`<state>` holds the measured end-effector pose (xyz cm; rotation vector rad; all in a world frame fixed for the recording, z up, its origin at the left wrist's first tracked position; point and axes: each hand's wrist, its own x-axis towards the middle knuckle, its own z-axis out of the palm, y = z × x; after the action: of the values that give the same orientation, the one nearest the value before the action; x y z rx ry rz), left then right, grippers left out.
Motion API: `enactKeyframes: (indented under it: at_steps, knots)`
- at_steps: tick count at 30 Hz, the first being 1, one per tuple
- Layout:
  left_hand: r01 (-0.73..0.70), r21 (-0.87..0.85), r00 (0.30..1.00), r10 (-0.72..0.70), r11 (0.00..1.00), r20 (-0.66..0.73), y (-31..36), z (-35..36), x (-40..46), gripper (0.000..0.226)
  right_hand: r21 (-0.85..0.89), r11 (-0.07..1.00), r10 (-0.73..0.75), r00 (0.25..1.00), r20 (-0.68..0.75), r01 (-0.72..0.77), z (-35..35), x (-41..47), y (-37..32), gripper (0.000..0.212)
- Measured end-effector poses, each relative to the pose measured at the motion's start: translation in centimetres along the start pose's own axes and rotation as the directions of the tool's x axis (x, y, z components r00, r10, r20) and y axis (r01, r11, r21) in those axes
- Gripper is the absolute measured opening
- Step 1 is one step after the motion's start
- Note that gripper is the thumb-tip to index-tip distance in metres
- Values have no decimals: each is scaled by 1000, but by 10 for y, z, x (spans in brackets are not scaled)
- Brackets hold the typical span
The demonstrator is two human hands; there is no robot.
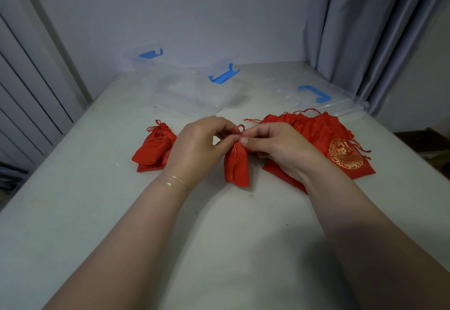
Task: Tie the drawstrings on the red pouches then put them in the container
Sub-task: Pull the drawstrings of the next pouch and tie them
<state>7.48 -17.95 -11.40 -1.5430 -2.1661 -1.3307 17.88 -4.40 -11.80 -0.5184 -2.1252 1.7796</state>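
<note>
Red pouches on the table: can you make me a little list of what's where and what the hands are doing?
held pouch: red pouch, between both hands
left hand: pinching its drawstring top
right hand: pinching the same top
tied pouches: small pile left of the hands
untied pile: right of the hands, gold print on one
container: clear, blue latches, open, behind the pouches
lid: lying right of the container

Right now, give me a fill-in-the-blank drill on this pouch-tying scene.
1. Both hands pinch the neck of a ____ pouch.
2. The clear container has ____ latches.
3. The pile of untied pouches lies beside the ____ hand.
4. The tied pouches lie beside the ____ hand.

Missing words: red; blue; right; left
</note>
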Motion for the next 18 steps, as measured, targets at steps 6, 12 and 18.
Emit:
enactKeyframes:
  at_steps: [6, 12, 18]
  knots:
    - [169, -129, 986, -166, 977, 30, -3, 0, 2, 14, -93, 994, -63, 998, -15, 61, 1, -2, -3, 8]
    - [246, -168, 967, -254, 955, -28, -1, -4, 3, 12, -222, 974, -57, 995, -84, 37, 5, -2, -7, 11]
    - [250, -232, 963, -267, 940, -45, 2, -6, 3, 13, -339, 941, -74, 985, -156, 17, 4, -4, -11, 6]
